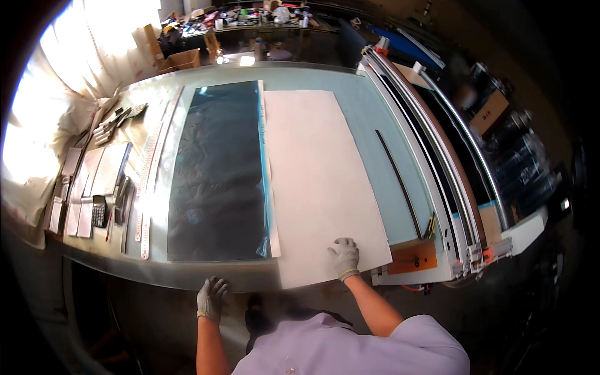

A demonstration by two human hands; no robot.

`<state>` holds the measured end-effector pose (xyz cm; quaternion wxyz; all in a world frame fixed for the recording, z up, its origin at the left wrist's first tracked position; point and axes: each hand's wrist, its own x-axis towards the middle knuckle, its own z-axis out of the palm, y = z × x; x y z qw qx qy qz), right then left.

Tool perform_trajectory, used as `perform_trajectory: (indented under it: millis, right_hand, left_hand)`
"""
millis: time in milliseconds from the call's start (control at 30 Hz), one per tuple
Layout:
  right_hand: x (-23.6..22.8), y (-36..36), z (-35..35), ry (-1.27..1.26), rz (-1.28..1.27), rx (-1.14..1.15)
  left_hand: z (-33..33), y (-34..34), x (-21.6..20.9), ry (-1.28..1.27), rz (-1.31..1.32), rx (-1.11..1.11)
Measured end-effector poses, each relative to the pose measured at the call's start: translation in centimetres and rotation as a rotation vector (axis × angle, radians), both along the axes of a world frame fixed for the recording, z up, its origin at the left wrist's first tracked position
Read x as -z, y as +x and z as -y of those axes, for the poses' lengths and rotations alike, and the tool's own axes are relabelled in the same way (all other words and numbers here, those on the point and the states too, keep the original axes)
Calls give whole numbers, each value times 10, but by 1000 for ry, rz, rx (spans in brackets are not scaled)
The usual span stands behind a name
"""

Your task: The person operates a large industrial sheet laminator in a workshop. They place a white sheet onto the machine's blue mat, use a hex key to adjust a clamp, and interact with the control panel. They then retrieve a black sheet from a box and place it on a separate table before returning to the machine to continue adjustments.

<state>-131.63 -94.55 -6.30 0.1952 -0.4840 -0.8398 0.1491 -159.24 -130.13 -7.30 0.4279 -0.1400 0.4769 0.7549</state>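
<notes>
My right hand (344,257), in a grey knitted glove, lies on the near end of a long white sheet (322,169), its fingers bent and apart. The sheet's near end reaches the table's front edge. My left hand (213,297), gloved the same way, is at the front edge of the table (156,270) with nothing visible in it, fingers slightly curled and apart. Left of the white sheet lies a dark, glossy sheet (215,175) with small wrinkles. A bright blue strip (263,162) runs along its right edge, beside the white sheet.
Long rulers (150,181), a calculator (99,211) and papers (107,169) lie at the left. To the right are a thin black strip (398,181), a yellow-and-black cutter (430,225) and a long metal rail frame (431,144). A cluttered bench (250,22) stands behind.
</notes>
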Motion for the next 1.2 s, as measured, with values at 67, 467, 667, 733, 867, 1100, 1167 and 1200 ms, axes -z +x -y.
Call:
perform_trajectory:
  millis: [67, 467, 667, 733, 867, 1100, 1167, 1200]
  right_hand:
    - [-9, 40, -8, 39, -1, 326]
    - [38, 138, -38, -225, 102, 1079]
    - [19, 124, -47, -294, 223, 1033]
    - [17, 125, -49, -300, 214, 1031]
    - [22, 127, -54, -310, 159, 1020]
    - [16, 89, -32, -665, -1577, 685]
    - [28, 94, -5, -847, -1931, 568]
    - [25, 79, 13, -1029, -1895, 568]
  left_hand:
    - [-20, -16, -13, 1, 82, 15]
    - [-78, -115, 28, 18, 17, -96]
    - [-99, -184, 55, 47, -69, -25]
    - [-103, -192, 66, 50, -88, -11]
    - [-97, -178, 58, -87, -340, 136]
    - [-34, -165, 48, 3, -41, -38]
    - [-29, -164, 68, 52, -104, 6]
    - [-25, -166, 70, -82, -180, 20]
